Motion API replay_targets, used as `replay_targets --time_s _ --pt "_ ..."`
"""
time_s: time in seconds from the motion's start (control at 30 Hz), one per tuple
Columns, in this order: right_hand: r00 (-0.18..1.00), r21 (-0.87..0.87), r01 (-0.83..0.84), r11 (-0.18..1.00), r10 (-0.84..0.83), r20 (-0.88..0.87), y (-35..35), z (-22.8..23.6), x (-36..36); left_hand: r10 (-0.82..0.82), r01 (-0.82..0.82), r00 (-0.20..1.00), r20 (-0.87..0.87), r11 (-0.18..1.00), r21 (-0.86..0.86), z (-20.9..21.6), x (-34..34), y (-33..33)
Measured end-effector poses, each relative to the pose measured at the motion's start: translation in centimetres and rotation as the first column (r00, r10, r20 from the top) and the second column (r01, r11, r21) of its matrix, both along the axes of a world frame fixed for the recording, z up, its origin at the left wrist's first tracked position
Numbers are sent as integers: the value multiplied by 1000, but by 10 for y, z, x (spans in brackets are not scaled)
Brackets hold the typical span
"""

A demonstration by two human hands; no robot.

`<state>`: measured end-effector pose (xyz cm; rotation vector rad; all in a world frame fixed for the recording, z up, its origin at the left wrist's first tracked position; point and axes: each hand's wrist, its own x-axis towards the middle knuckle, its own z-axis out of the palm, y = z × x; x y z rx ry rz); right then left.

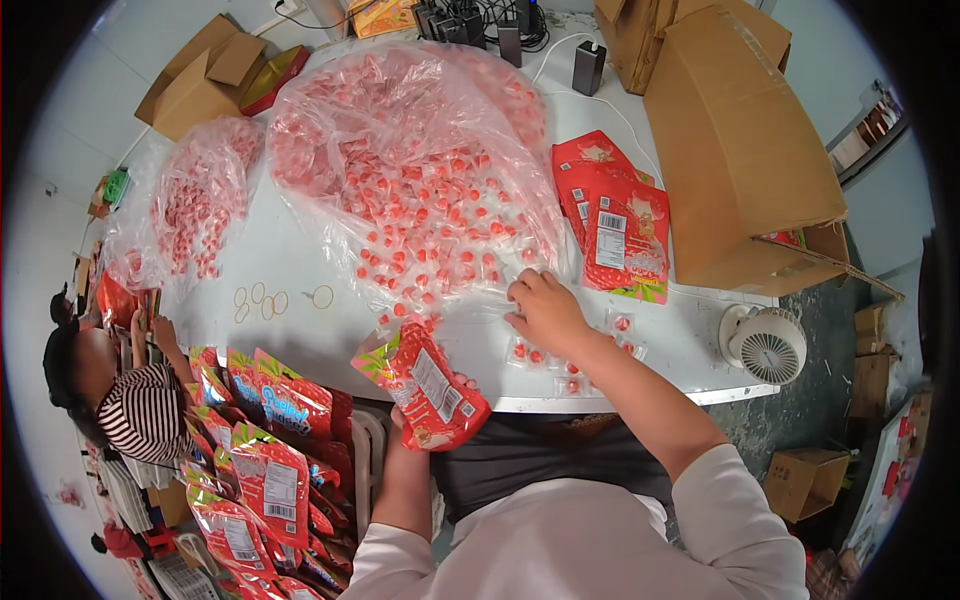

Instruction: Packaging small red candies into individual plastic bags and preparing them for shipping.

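Observation:
My left hand [398,424] grips a red pouch [430,392] with a green corner and a white label. The pouch hangs tilted at the table's front edge and hides most of my fingers. Wrapped candies [462,378] show along its right side. My right hand [548,312] rests low over the table, thumb and fingers apart, with nothing visible in it. It is beside the spread of red candies in clear wrappers [440,235], which spill out of a large clear plastic bag [330,130]. Several loose wrapped candies [535,355] lie under and beside my right wrist.
Flat red pouches [625,235] lie at the right, before a large cardboard box [735,150]. A small white fan [765,345] stands at the right edge. Filled pouches [270,480] crowd the lower left. Rubber bands [262,300] lie on the table [330,345]. Another person [140,410] works at far left.

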<state>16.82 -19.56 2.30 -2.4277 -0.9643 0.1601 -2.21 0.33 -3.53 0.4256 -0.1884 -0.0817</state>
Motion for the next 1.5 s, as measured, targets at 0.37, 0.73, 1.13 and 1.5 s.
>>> replay_targets --time_s 0.37,0.73,1.13,1.5 --pt "996 137 12 991 -24 84 27 6 -1 -22 22 1000 -17 1000 0 -4 -3 3" --pt "993 -70 -103 992 98 -70 15 12 -9 -4 5 1000 -9 1000 3 -6 -3 4" --pt "995 22 -97 995 96 35 54 -1 17 -21 21 1000 -5 999 35 -7 -5 4" --pt "991 10 -66 998 64 116 54 -5 12 -19 18 1000 8 999 34 -1 -1 1"
